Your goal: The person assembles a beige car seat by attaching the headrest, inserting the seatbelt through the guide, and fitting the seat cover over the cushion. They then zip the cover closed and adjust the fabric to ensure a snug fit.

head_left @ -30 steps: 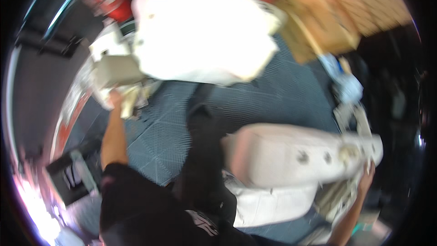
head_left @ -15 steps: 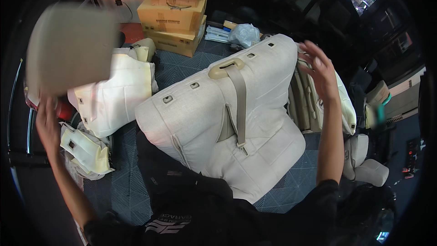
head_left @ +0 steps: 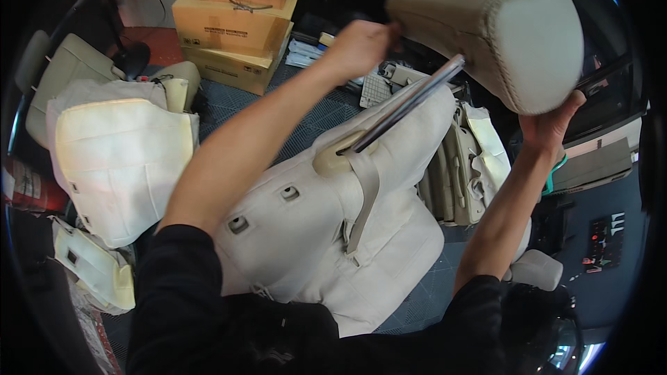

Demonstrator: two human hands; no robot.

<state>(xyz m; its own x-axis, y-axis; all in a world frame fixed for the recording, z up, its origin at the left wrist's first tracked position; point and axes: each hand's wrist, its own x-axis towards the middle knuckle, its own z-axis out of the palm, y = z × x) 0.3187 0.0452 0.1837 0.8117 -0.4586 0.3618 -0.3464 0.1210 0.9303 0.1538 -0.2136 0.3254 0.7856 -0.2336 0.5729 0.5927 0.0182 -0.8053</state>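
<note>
A beige headrest (head_left: 535,45) with stitched seams is held up at the upper right, between my two hands. Its shiny metal post (head_left: 410,104) slants down to the left, over the pale seat back (head_left: 292,250). My left hand (head_left: 360,48) is closed at the headrest's left end, its fingertips partly hidden and blurred. Around the lower right end wraps my right hand (head_left: 545,125), thumb showing and other fingers behind. Below the post's end lies a beige belt guide (head_left: 326,163) with a grey-beige seat belt (head_left: 368,198) hanging from it. Holes (head_left: 290,194) show in the seat back's top edge.
White and yellowish seat covers (head_left: 125,167) lie over seat parts on the left. Stacked cardboard boxes (head_left: 233,28) stand at the back. More beige seat parts (head_left: 451,173) sit beyond the seat back on the right. A loose headrest (head_left: 536,269) lies at the far right.
The headrest has moved from the upper left across to the upper right. My right hand, formerly empty with spread fingers, now holds it too. My view has shifted, and the metal post now shows.
</note>
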